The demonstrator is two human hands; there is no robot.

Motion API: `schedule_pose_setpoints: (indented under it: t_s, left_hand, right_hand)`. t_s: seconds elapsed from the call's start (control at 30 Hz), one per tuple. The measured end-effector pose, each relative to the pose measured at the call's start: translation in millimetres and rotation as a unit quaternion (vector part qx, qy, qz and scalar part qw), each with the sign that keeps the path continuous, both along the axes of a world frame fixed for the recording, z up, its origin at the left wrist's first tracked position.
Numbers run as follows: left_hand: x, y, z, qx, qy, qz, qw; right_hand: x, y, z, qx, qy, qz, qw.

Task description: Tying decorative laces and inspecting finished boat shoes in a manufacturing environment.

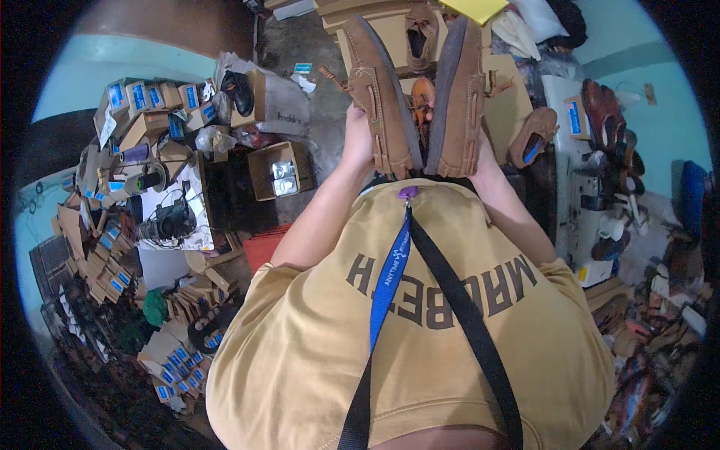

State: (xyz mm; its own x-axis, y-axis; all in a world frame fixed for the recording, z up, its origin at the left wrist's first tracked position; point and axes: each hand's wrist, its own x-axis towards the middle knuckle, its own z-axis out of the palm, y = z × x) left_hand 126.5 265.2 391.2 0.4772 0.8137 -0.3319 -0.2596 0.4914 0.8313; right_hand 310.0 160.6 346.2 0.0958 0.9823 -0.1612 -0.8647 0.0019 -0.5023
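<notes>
In front of my chest I hold up a pair of brown suede boat shoes, toes pointing away and soles turned toward each other. My left hand (359, 136) is closed around the left boat shoe (379, 112); a tassel of lace sticks out at its side. The right boat shoe (459, 105) is gripped by my right hand (487, 157), whose fingers are mostly hidden behind it. Between the two lies an orange-tan shoe (422, 91), partly covered. Beyond it rests another brown shoe (421, 37). A loose brown shoe (534, 138) with a blue patch inside sits to the right.
Cardboard (507, 97) lies under the shoes ahead. Stacked shoe boxes (146, 124) and a worktable (196, 199) with thread spools stand left, beside an open carton (259, 176). On the right, dark red shoes (600, 112) sit near white machinery (592, 232), with a shoe pile (645, 352) below.
</notes>
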Motion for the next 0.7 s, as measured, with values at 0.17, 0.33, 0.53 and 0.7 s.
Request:
schedule_pose_setpoints:
  t_s: [0.17, 0.33, 0.53, 0.7]
  left_hand:
    - [-1.5, -5.2, -2.9, 0.027, 0.013, -0.013, 0.999]
    - [-4.2, -5.7, -7.9, 0.038, 0.037, -0.022, 0.998]
    - [-4.1, -5.4, -8.1, 0.067, 0.053, -0.037, 0.996]
    - [-17.0, 2.4, -16.6, 0.179, 0.112, -0.088, 0.973]
  right_hand:
    - [1.0, -1.1, 2.9, -0.027, -0.008, 0.008, 1.000]
    - [-3.9, -4.7, -10.5, -0.061, -0.007, -0.019, 0.998]
    - [4.7, -9.9, -35.2, -0.117, -0.067, -0.029, 0.990]
    - [3.1, -11.1, -8.5, -0.189, -0.187, -0.005, 0.964]
